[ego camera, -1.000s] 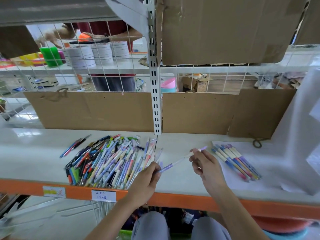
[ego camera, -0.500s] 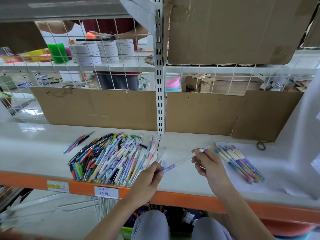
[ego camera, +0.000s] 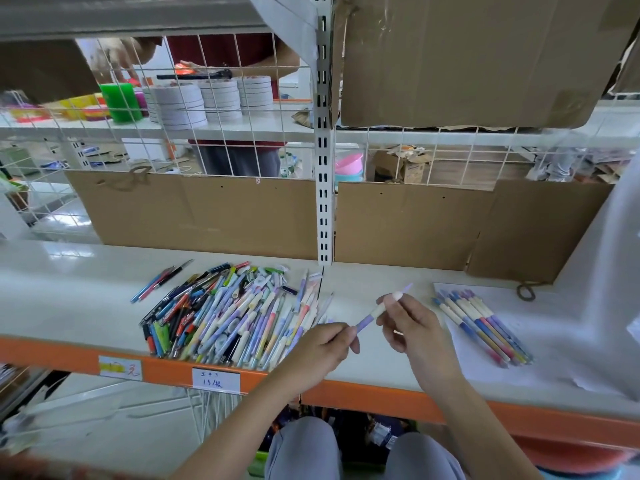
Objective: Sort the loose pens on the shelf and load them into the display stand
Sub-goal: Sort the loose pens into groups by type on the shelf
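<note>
I hold one purple and white pen (ego camera: 375, 311) slanted above the white shelf (ego camera: 69, 299). My left hand (ego camera: 323, 344) pinches its lower purple end, and my right hand (ego camera: 412, 323) pinches its upper part near the cap. A large pile of loose mixed pens (ego camera: 228, 313) lies on the shelf left of my hands. A small sorted row of pastel pens (ego camera: 481, 325) lies side by side on a white paper sheet (ego camera: 485, 368) to the right. No display stand is in view.
Three thin pens (ego camera: 161, 281) lie apart at the pile's far left. Cardboard panels (ego camera: 194, 216) line the back under a wire grid. A white upright post (ego camera: 323, 168) divides the shelf. Another person (ego camera: 235, 53) works behind the grid. The orange shelf edge (ego camera: 381, 398) carries price labels.
Both hands keep their hold on the same pen; it now stands a bit steeper, with less of its shaft showing between my hands. The camera has shifted slightly.
</note>
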`<action>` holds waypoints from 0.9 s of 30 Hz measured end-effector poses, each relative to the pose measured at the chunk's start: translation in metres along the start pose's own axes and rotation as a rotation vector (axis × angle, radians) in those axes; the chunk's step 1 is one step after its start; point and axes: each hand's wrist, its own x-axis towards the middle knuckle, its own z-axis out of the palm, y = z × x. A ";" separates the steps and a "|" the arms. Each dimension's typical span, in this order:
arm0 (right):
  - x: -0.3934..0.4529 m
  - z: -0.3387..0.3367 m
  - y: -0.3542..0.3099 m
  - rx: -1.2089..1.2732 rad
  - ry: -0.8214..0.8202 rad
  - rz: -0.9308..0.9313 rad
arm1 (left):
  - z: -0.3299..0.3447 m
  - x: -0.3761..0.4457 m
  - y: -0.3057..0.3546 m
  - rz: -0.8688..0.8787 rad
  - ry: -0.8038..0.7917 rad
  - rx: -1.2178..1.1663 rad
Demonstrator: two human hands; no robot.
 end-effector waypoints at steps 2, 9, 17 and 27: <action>0.000 0.010 -0.001 0.051 0.088 -0.037 | 0.006 0.007 0.010 0.008 0.049 0.028; 0.008 0.015 0.021 -0.046 0.275 0.123 | 0.023 0.022 -0.005 0.152 0.247 0.529; 0.015 -0.011 0.044 -0.439 0.054 0.195 | 0.029 0.037 -0.032 0.190 0.180 0.763; 0.061 -0.107 0.040 -1.487 0.141 0.137 | -0.013 0.035 -0.093 0.130 0.430 0.843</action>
